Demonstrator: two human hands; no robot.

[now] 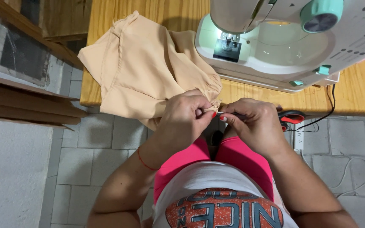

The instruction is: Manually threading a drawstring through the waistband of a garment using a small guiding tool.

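1. Fabric [144, 71], peach in colour, lies from the upper left of the frame to the centre, over the edge of the wooden table [351, 95].
2. Left hand [184, 118] pinches its edge.
3. Right hand [256, 124] grips a thin tool [229, 113] touching that edge.
4. Red-handled scissors [292, 117] lie just right; a white sewing machine [292, 42] stands upper right.

one fabric [140, 71], one sewing machine [284, 42], maybe one scissors [291, 117]
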